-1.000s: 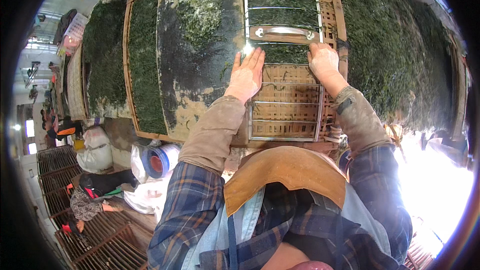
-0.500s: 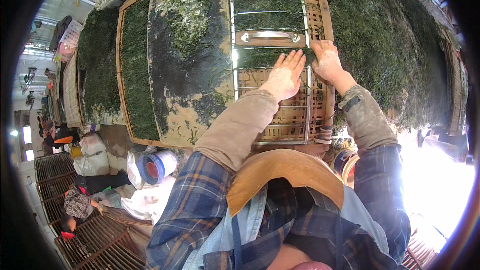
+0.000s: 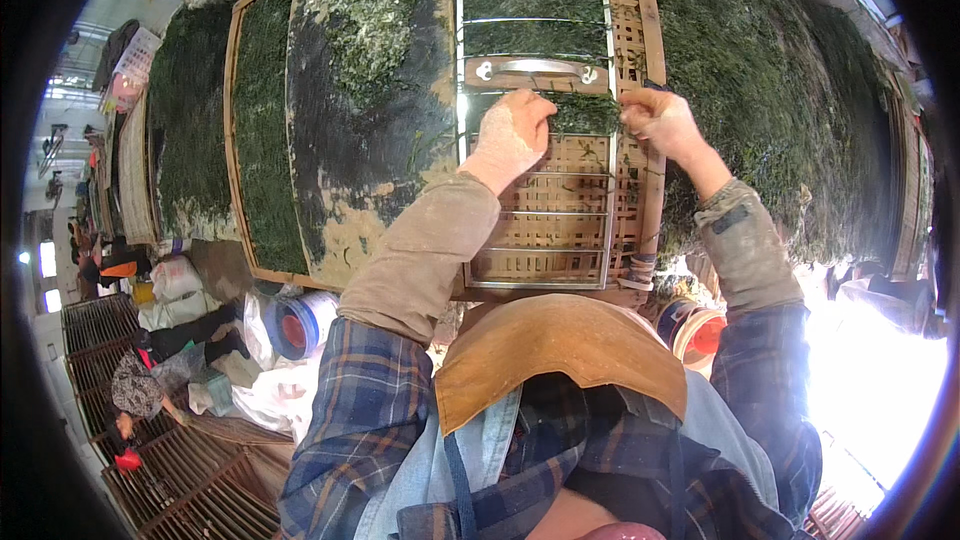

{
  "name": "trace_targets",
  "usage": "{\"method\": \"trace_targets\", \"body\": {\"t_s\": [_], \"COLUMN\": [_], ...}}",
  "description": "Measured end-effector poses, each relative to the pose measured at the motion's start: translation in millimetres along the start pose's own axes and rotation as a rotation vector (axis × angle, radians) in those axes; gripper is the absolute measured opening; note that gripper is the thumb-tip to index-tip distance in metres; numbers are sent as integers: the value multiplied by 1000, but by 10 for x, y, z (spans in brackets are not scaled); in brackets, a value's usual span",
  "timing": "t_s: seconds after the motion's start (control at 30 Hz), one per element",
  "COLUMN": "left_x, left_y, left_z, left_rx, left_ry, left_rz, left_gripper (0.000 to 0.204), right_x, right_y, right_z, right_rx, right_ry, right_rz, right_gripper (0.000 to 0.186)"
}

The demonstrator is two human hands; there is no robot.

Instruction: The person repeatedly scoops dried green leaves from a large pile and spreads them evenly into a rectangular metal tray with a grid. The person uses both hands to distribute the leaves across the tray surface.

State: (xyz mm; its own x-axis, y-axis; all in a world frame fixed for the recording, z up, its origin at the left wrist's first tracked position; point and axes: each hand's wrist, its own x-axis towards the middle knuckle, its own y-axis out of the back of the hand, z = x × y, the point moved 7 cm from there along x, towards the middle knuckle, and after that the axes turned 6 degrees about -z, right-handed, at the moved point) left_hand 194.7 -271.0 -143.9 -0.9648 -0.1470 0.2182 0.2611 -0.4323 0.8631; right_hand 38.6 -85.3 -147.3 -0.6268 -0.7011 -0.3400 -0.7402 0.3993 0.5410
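Observation:
A metal grid frame lies over a woven bamboo rack; dark green stringy seaweed covers its far compartments. Across the grid is a wooden bar with a metal handle. My left hand has its fingers curled down at the left part of the seaweed strip just below this bar. My right hand is closed beyond the grid's right rail, thumb and fingers pinched on a few green strands. In the nearer compartments the weave shows, with a few loose strands on it.
Left of the grid lies a worn dark board with a heap of pale-flecked seaweed. A large bank of seaweed fills the right. Buckets and white sacks stand lower left, where another person bends over slatted racks.
My left hand has moved left along the strip, its flat fingers now curled. My right hand has shifted slightly nearer and now pinches strands. The other person has bent lower.

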Motion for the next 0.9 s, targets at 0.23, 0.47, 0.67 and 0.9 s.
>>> {"method": "trace_targets", "body": {"t_s": [0.23, 0.47, 0.67, 0.9], "left_x": [13, -14, -62, -18], "left_y": [35, 91, -151, -304], "left_z": [-364, -408, 155, 111], "left_rx": [-49, 26, 116, -92], "left_ry": [82, 123, -175, -151], "left_rz": [-84, -68, -56, -186], "left_gripper": [20, 16, 39, 37], "right_x": [302, 191, -245, -283], "right_y": [-699, -541, -211, -718], "right_z": [-23, -260, -327, -312], "right_rx": [-605, -497, -507, -601], "right_ry": [403, 319, 369, 637], "right_rz": [124, 154, 313, 282], "right_gripper": [17, 16, 32, 40]}}
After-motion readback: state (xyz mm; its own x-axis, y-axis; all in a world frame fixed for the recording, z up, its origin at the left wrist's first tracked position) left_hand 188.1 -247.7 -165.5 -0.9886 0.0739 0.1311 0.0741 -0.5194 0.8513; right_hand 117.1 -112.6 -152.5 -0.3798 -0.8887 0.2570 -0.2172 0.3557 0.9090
